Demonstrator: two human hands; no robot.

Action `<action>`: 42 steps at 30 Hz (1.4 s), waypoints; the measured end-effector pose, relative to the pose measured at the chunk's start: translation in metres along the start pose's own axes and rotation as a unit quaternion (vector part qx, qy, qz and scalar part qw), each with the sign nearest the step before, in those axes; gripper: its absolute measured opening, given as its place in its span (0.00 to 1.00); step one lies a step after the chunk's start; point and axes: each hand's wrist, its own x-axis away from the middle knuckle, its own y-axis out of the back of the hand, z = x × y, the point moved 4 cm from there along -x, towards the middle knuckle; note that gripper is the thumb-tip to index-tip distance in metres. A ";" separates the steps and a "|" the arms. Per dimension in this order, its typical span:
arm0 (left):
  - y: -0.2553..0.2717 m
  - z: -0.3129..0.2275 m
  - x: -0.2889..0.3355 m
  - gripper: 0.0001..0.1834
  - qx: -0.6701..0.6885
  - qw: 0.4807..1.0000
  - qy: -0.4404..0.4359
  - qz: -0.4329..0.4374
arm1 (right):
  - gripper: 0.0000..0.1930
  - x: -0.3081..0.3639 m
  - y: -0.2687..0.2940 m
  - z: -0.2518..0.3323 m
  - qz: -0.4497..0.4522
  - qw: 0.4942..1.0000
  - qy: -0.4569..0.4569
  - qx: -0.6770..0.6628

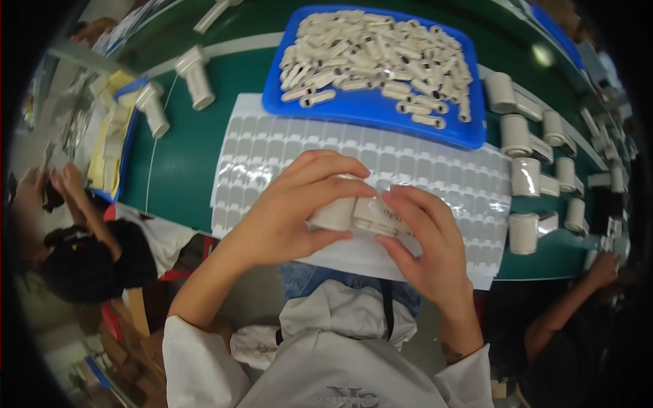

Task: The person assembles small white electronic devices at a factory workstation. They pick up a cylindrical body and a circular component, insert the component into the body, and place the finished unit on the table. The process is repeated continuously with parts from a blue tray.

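Between my two hands, above the sheet, is a white plastic device point(377, 216) with a rounded end and a boxier, glossy part bearing print. My left hand point(292, 204) wraps its rounded end, fingers over the top and thumb below. My right hand point(432, 238) pinches the boxier end with thumb and fingertips. Part of the device is hidden by my fingers. Beneath lies a white sheet point(235, 153) with rows of grey label-like shapes, partly under a glossy film. Beyond it stands a blue tray point(381, 117) heaped with small white oblong parts point(367, 51).
Several white cylinder-and-handle devices point(524, 178) stand in rows at right on the green table point(180, 160); a few more point(197, 81) lie at far left. A blue bin point(126, 149) with yellow lining is at left. Co-workers' hands point(64, 180) and a forearm point(571, 302) show at both sides.
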 end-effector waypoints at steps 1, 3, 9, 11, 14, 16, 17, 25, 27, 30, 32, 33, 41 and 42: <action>-0.009 0.011 -0.007 0.33 -0.001 1.000 -0.010 -0.011 | 0.29 -0.002 -0.002 -0.008 -0.006 1.000 -0.013 0.020; -0.016 0.017 -0.018 0.31 -0.021 1.000 -0.008 -0.021 | 0.28 -0.005 0.001 -0.017 -0.008 0.999 -0.016 0.050; -0.022 0.009 -0.032 0.26 -0.115 0.992 -0.032 -0.048 | 0.27 -0.005 0.006 -0.018 -0.026 0.999 -0.033 0.025; -0.028 0.014 -0.030 0.27 -0.080 0.993 -0.053 -0.062 | 0.27 -0.004 0.004 -0.017 -0.028 0.997 -0.013 0.073; -0.033 0.020 -0.024 0.27 -0.069 0.990 -0.087 -0.082 | 0.27 0.001 -0.004 -0.015 -0.044 0.993 -0.021 0.108; -0.033 0.022 -0.021 0.27 -0.083 0.988 -0.097 -0.084 | 0.26 0.003 -0.010 -0.016 -0.065 0.994 -0.029 0.088; -0.034 0.022 -0.021 0.27 -0.090 0.987 -0.103 -0.084 | 0.26 0.005 -0.011 -0.017 -0.075 0.994 -0.033 0.078; -0.037 0.027 -0.022 0.27 -0.077 0.986 -0.109 -0.101 | 0.25 0.004 -0.010 -0.019 -0.091 0.993 -0.030 0.068; -0.034 0.023 -0.025 0.27 -0.070 0.988 -0.097 -0.096 | 0.25 0.003 -0.006 -0.020 -0.081 0.994 -0.043 0.056; -0.029 0.013 -0.030 0.28 -0.117 0.987 -0.076 -0.085 | 0.26 -0.005 0.007 -0.018 -0.068 0.996 -0.049 0.015; -0.024 -0.003 -0.033 0.29 -0.174 0.980 -0.046 -0.084 | 0.26 -0.013 0.018 -0.008 -0.084 0.996 -0.027 0.005; -0.020 -0.007 -0.036 0.30 -0.204 0.975 -0.030 -0.087 | 0.25 -0.019 0.023 0.001 -0.095 0.995 -0.007 -0.005; 0.004 0.005 -0.025 0.19 0.028 0.976 0.030 -0.215 | 0.17 -0.002 0.068 0.006 -0.096 0.992 -0.008 0.079; 0.006 0.005 -0.024 0.15 0.080 0.966 0.037 -0.244 | 0.16 0.011 0.062 -0.008 -0.049 0.993 -0.027 0.108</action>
